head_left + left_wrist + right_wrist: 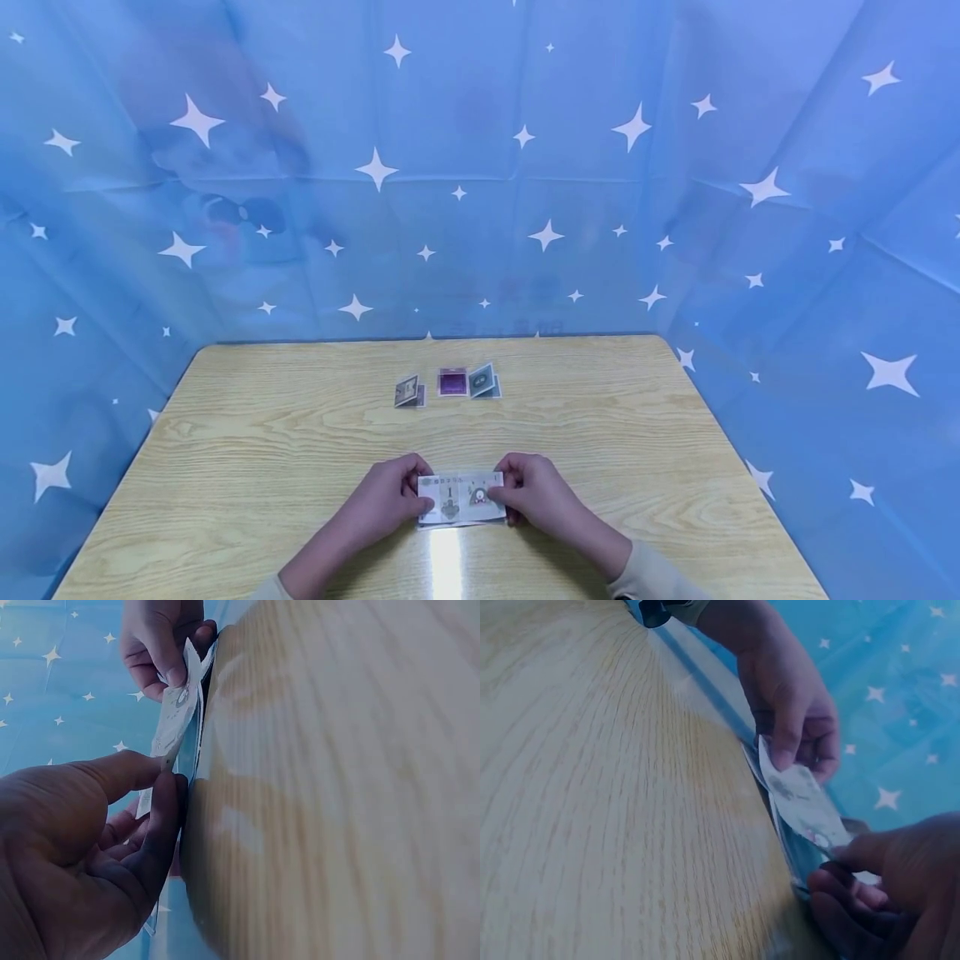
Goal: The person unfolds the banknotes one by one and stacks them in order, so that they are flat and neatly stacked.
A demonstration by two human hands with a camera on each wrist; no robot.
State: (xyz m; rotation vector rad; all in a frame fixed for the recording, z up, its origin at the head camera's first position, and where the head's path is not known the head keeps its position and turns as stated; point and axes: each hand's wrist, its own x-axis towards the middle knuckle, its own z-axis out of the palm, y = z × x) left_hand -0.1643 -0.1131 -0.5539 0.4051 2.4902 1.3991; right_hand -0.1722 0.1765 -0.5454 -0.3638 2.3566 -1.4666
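Observation:
Both hands hold a pale banknote (pixel 459 497) near the front of the table, printed with a "1" and a small round cartoon figure. My left hand (pixel 390 497) pinches its left end between thumb and fingers, thumb on top. At the other end my right hand (pixel 542 497) grips it the same way. In the left wrist view the note (pixel 177 712) is slightly bent, with another thin layer under it close to the table. The right wrist view shows the note (pixel 802 802) stretched between the two hands, with the layer's edge below it.
Farther back on the wooden table (pixel 285 442) stand a folded grey-brown note (pixel 407 390), a purple note (pixel 453 382) and a folded blue-green note (pixel 482 381). A blue star-patterned cloth (pixel 480 208) hangs behind the table and along both sides.

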